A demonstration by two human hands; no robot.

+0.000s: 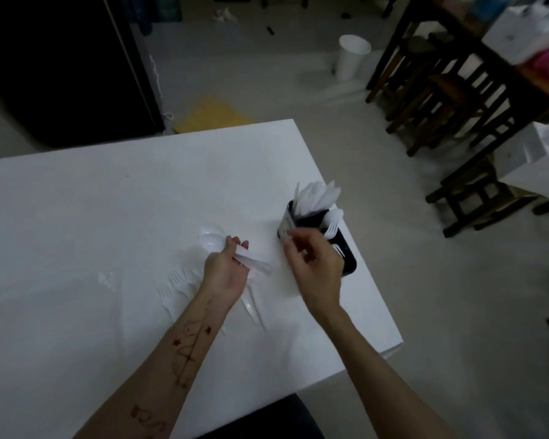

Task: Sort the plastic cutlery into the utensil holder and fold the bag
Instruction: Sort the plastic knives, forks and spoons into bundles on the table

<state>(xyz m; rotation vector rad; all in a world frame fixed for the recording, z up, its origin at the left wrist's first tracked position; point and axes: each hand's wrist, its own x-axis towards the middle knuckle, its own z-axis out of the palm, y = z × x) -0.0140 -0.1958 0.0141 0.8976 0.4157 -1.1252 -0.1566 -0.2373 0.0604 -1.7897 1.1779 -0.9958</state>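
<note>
— Where's the cutlery?
— Spoons (232, 248) bunched in the left hand (227, 269)'s curled grip; loose forks (176, 282) beside it, mid-surface (108, 217).
— The right hand (314, 258)?
— Loosely curled, pinching nothing visible, against the black utensil holder (317, 231) near the right edge.

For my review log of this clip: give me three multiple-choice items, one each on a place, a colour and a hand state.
1. Where does the holder stand?
A. near the table's right edge
B. at its left edge
C. on the floor

2. What colour is the holder?
A. red
B. black
C. yellow

3. What is the left hand doing?
A. lying flat on the table
B. gripping a bundle of spoons
C. holding the holder

Key: 1 A, it stands by the right edge; 2 B, its walls are black; 3 B, fingers curl round white handles.
</note>
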